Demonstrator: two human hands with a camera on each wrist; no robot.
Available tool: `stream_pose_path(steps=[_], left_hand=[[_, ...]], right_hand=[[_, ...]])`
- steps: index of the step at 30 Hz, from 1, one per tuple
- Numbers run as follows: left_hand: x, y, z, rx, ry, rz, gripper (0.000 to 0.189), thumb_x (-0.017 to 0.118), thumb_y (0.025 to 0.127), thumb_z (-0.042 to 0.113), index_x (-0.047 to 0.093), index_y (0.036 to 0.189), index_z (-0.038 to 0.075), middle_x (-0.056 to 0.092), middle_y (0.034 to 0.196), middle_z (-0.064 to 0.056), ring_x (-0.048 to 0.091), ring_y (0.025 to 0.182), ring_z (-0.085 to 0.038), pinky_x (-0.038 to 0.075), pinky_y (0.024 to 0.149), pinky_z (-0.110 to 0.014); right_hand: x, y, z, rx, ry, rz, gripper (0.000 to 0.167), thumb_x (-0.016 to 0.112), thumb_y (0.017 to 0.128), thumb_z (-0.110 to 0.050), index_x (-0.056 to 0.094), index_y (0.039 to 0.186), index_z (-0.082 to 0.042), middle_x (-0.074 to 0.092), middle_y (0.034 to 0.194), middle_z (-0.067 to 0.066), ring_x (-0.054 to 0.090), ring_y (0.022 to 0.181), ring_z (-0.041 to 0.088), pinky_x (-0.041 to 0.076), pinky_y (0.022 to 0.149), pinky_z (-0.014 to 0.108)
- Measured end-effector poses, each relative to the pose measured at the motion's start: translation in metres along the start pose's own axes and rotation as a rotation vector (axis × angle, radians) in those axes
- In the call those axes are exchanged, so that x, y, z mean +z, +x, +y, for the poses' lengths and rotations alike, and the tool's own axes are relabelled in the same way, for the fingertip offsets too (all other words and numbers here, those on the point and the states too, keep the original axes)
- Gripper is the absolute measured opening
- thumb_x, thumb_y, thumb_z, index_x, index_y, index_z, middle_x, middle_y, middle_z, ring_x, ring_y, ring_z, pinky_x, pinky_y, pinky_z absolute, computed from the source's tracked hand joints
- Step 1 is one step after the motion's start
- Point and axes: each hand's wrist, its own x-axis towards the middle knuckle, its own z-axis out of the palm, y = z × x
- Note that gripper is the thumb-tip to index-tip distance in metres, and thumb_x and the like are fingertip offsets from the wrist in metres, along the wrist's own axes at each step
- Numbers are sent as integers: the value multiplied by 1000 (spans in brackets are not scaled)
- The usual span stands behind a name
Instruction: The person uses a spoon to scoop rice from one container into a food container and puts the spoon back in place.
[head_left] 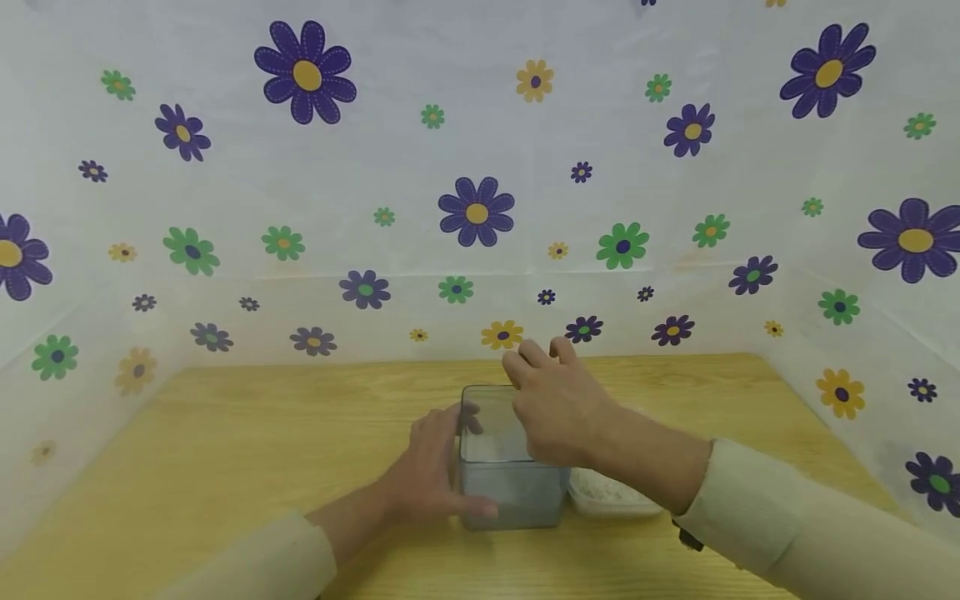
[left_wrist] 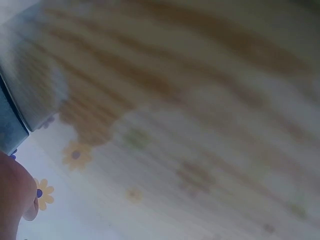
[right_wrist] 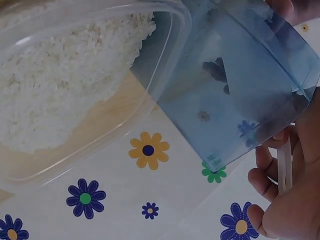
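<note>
A clear blue-tinted square container (head_left: 510, 496) stands on the table. My left hand (head_left: 423, 475) holds its left side, thumb along the front and fingers towards the back. Above its open top is my right hand (head_left: 562, 408), fingers curled. In the right wrist view, this hand grips a whitish translucent handle (right_wrist: 285, 167) at the container's rim. A pale shape shows through the blue wall there, but I cannot tell what the handle belongs to. Just right of the container sits a shallow clear tub (head_left: 618, 507) of white rice (right_wrist: 75, 75), partly hidden by my right forearm.
The wood-grain table (head_left: 285, 450) has white flower-printed sheeting (head_left: 420, 167) at its back and both sides. A small black object (head_left: 688, 535) shows beneath my right sleeve. The left wrist view is mostly blurred table and sheeting.
</note>
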Motion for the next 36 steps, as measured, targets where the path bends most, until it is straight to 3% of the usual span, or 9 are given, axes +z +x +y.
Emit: stream_pose_path(steps=[9, 21, 36], left_hand=[[0, 1, 1, 12, 2, 8, 104, 85, 62, 60, 38, 142, 13, 53, 123, 3, 43, 111, -15, 26, 104, -56], [1, 3, 0, 18, -5, 23, 102, 85, 61, 62, 40, 139, 14, 53, 122, 6, 44, 110, -13, 27, 103, -54], [0, 2, 0, 30, 10, 31, 104, 84, 61, 62, 40, 141, 13, 54, 127, 0, 44, 112, -14, 27, 102, -53]], right_hand=[[13, -4, -2, 158, 295, 43, 34, 58, 82, -13, 54, 49, -19, 46, 101, -3, 37, 103, 21, 30, 88, 47], [24, -10, 5, 367, 625, 30, 39, 72, 85, -26, 57, 49, -19, 45, 106, -1, 34, 108, 23, 25, 87, 45], [28, -15, 19, 424, 804, 104, 33, 73, 84, -23, 64, 53, -16, 46, 100, 2, 36, 105, 25, 23, 80, 43]])
